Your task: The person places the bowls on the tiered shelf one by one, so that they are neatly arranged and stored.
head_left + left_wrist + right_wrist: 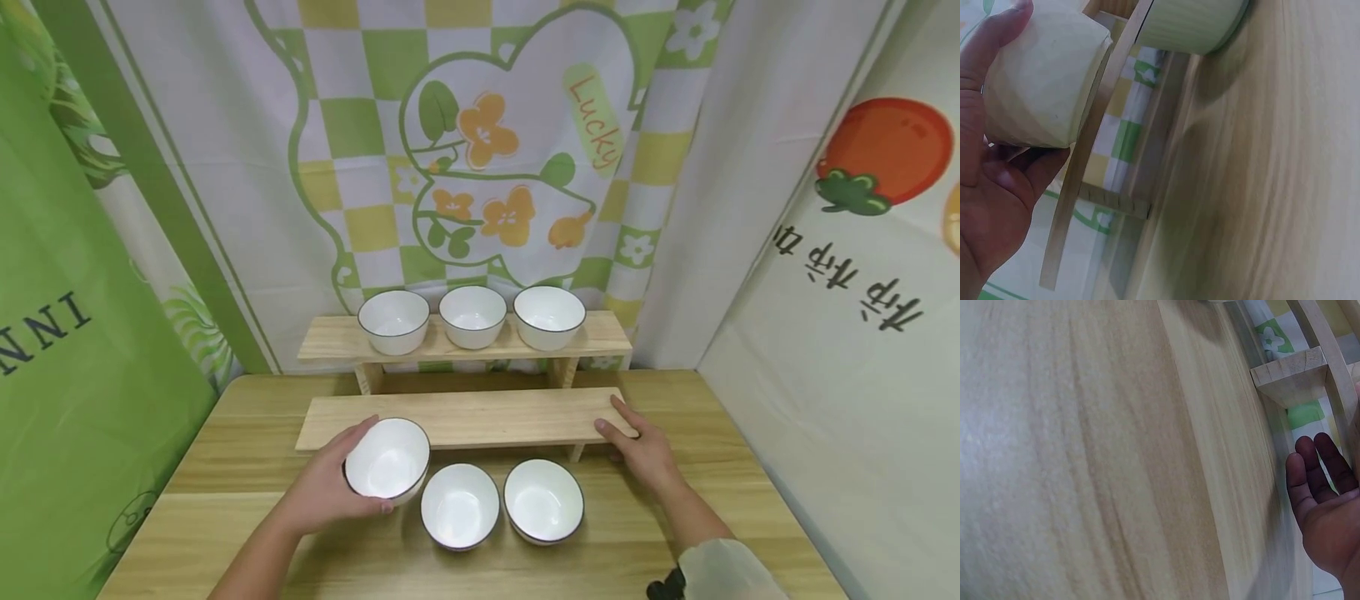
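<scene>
My left hand (324,490) grips a white bowl (387,458) with a thin dark rim, thumb at its near side and fingers round its left side. The bowl overlaps the front edge of the lower wooden shelf (480,417) in the head view. Its faceted side (1047,81) fills the upper left of the left wrist view, close to the shelf board. My right hand (651,457) touches the lower shelf's right end, with thumb and index finger spread on it. Three of its fingers (1297,481) extend below the board in the right wrist view.
Two white bowls, one in the middle (460,507) and one to the right (543,502), stand on the wooden table (600,558) before the shelf. Three more, including a left one (393,322), line the upper shelf (330,337). Printed curtains (517,150) hang behind and at both sides.
</scene>
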Motion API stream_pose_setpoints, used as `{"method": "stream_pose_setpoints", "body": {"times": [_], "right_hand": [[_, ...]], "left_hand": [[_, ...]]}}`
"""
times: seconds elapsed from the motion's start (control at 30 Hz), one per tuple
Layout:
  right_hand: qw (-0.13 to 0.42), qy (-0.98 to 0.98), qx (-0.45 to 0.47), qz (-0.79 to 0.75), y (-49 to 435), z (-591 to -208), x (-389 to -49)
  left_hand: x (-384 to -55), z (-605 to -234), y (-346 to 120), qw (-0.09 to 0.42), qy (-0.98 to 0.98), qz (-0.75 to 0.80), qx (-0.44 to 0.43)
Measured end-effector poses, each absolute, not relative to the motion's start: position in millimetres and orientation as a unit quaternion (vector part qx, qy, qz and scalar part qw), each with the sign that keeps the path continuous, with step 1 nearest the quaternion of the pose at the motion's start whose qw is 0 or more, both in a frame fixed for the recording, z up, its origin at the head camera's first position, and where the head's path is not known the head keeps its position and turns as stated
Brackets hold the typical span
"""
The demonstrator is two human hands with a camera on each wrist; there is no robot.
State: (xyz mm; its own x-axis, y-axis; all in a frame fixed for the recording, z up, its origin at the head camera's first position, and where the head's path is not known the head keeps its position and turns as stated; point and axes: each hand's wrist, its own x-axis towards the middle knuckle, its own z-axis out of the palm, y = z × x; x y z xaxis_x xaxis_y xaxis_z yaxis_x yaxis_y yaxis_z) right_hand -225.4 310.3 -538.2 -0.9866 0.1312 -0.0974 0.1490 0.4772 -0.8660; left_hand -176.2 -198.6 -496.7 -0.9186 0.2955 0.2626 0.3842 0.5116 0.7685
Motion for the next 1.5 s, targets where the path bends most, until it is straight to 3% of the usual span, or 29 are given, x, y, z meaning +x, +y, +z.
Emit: {"method": "stream_pose_setpoints", "body": {"times": [0.73,1.5], "right_hand": [[0.007,0.854,0.082,-0.514,310.1,-539.3,-228.1],[0.006,0.841,0.085,-0.534,309.6,-538.6,-225.9]], "left_hand": [[-198.7,-486.3,-156.2,0.053,-0.862,-0.468,-0.188],[-218.5,-471.6,-105.0,0.022,-0.857,-0.483,-0.181]]}}
